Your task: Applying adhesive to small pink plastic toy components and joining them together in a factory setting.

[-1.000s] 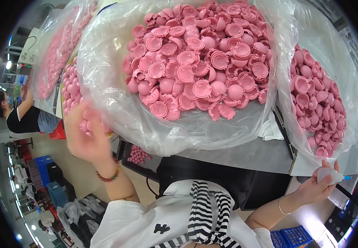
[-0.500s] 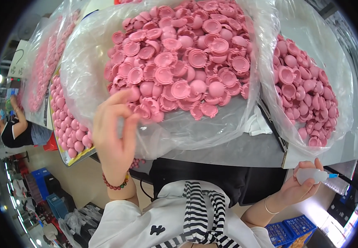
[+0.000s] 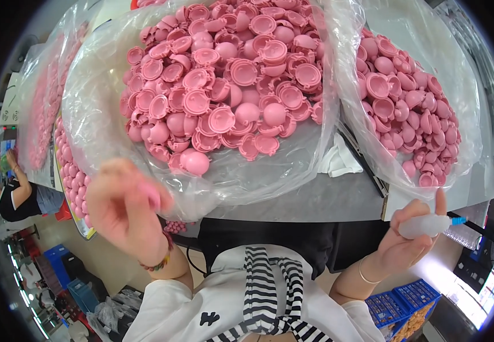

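Observation:
My left hand, smeared by motion, is closed on a pink plastic half-shell at the near left corner of the big plastic bag. Its exact shape is blurred. Beyond that hand lies a large heap of pink half-shells, many of them round cups with small tabs, some lying dome up. At the right, beyond the table's front edge, my right hand is wrapped round a small white squeeze bottle with a blue tip. The bottle lies sideways in the fingers, its tip to the right, while the index finger points up.
A second clear bag holds more pink shells at the right. Dark metal strips and a white cloth lie between the bags. Pink balls fill a tray at the left. A co-worker is at the far left.
My left hand has drawn back from the heap's edge, toward me and leftward, with a pink half-shell now in it. My right hand keeps the bottle and has risen slightly.

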`<state>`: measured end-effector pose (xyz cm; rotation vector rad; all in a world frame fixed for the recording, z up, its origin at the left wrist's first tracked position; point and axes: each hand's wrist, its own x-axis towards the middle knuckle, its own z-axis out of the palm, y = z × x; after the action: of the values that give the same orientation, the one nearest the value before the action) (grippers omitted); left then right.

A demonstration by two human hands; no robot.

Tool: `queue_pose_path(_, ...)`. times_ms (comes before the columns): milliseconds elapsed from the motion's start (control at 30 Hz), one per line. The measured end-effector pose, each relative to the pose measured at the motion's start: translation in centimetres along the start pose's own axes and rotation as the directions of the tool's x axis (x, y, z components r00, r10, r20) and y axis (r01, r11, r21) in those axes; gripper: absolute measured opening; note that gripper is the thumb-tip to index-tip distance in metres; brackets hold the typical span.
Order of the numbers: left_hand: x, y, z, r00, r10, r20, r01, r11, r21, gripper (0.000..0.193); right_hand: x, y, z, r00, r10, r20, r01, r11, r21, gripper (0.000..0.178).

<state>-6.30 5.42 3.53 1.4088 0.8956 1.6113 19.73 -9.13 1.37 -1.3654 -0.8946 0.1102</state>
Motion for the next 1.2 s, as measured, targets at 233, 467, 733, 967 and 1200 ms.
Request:
queue_pose_path(233, -3.7, 0.0, 5.6, 0.479, -0.312, 0.820, 0.734, 0.655, -0.179, 0.048, -2.0, -1.2, 3.6, 0.972, 0.051, 0.230, -0.166, 0.841, 0.515, 0.045)
queue_pose_path(467, -5.6, -1.0, 6.4, 0.515, -0.335, 0.789, 0.755, 0.614, -0.232, 0.051, -1.3, -1.3, 2.9, 0.927, -0.304, 0.218, 0.223, 0.917, 0.329, 0.055)
queue_pose_path(733, -5.8, -1.6, 6.1, 0.485, -0.329, 0.810, 0.781, 0.580, -0.231, 0.043, -1.8, -2.2, 3.0, 0.939, -0.276, 0.206, 0.243, 0.955, 0.170, 0.058)
queue_pose_path(967, -5.8, -1.6, 6.2, 0.510, -0.320, 0.799, 0.787, 0.549, -0.282, 0.039, -2.0, -2.1, 3.3, 0.938, -0.277, 0.206, 0.248, 0.956, 0.157, 0.057)
queue_pose_path(1200, -5.7, -1.6, 6.3, 0.513, -0.301, 0.804, 0.775, 0.565, -0.283, 0.039, -1.6, -1.5, 3.2, 0.888, -0.383, 0.253, 0.350, 0.922, 0.167, 0.062)
